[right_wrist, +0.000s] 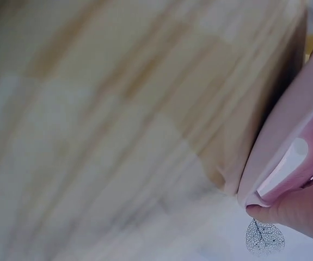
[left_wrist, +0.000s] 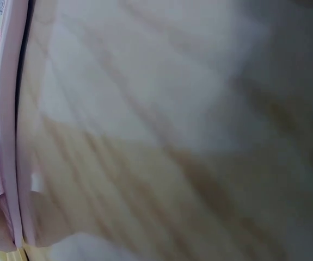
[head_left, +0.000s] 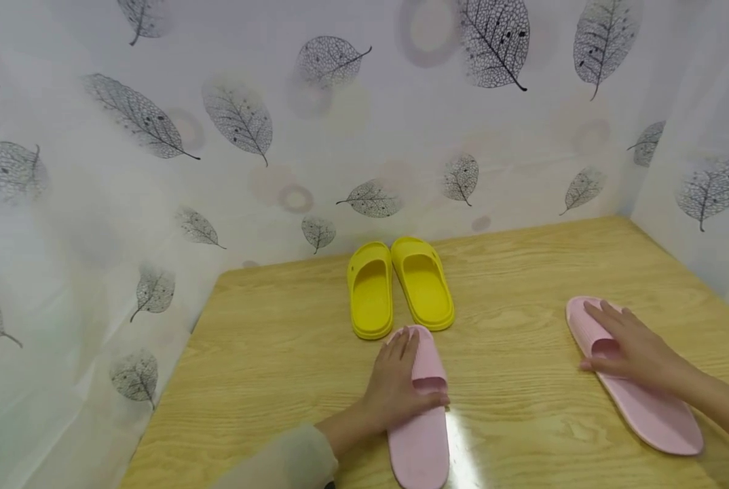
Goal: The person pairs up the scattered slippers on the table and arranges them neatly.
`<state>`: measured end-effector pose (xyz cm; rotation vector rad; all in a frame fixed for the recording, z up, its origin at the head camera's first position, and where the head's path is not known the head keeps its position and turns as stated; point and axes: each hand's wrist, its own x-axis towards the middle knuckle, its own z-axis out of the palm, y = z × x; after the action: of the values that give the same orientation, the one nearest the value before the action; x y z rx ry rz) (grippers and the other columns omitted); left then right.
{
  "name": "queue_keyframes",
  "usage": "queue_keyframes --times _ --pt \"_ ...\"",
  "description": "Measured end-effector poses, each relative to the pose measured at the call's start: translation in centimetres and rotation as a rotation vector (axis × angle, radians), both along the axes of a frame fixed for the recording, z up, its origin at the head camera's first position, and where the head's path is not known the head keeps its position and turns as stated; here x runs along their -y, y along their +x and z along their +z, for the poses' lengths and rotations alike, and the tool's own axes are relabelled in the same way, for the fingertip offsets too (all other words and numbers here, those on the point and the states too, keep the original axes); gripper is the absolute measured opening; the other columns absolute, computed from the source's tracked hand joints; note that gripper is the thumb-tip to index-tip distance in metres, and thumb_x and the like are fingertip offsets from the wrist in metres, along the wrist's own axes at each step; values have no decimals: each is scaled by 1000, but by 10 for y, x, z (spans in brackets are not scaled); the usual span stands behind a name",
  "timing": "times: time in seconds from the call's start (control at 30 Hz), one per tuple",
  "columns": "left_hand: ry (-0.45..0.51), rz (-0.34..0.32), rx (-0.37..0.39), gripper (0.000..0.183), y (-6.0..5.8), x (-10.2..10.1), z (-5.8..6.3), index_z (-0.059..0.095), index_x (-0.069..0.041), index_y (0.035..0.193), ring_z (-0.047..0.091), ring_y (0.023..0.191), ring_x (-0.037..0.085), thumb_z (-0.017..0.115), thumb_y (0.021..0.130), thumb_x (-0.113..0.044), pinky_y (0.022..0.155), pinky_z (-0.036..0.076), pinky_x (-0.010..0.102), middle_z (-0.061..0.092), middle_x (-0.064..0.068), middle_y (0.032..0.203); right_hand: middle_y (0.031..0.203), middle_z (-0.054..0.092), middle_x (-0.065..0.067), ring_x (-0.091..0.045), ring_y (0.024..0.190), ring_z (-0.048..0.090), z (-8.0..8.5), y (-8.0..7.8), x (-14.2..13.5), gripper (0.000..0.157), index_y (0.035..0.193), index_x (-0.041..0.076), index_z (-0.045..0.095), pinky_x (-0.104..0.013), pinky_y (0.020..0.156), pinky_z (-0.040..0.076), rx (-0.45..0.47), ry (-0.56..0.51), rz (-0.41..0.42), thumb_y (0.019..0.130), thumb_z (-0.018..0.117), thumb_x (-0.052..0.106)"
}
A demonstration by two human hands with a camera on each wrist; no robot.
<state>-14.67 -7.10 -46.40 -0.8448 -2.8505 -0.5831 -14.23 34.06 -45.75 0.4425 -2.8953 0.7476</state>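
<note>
Near the middle of the table, my left hand (head_left: 390,392) grips a pink slipper (head_left: 424,445), its fingers along the strap's left side and the thumb across to the right edge. Farther right, my right hand (head_left: 644,356) grips a second pink slipper (head_left: 666,424), fingers over the strap and thumb at the left edge. That slipper points up and left. In the right wrist view the thumb (right_wrist: 292,213) presses the sole's rim. A pair of yellow slippers (head_left: 370,299) stands side by side, toes toward the back, just beyond the left pink one.
Light wood-grain table (head_left: 511,380) lies under everything. A pale curtain (head_left: 389,122) printed with dark leaves covers the back and both sides. Light reflects off the tabletop beside the left pink slipper.
</note>
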Motion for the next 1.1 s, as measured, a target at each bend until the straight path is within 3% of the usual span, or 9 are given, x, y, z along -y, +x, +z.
queue_keyframes --times 0.33,0.7,1.1 --pt "-10 -7 2 112 3 -7 -1 24 -2 148 25 142 29 65 70 -70 113 24 49 29 16 152 143 15 -43 -71 122 13 3 -4 0 108 151 6 14 -83 79 16 37 38 -12 70 81 33" --pt "-23 -25 14 112 10 -10 1 25 -1 148 24 142 29 66 70 -70 113 23 50 30 16 152 139 20 -46 -72 120 17 2 -6 2 108 150 5 17 -83 78 18 6 30 6 68 82 31" --pt "-27 -55 -24 110 12 -19 1 29 0 146 29 139 30 68 69 -68 110 27 54 35 18 149 139 20 -47 -69 123 14 1 -12 2 106 150 4 18 -81 85 16 10 9 20 69 82 29"
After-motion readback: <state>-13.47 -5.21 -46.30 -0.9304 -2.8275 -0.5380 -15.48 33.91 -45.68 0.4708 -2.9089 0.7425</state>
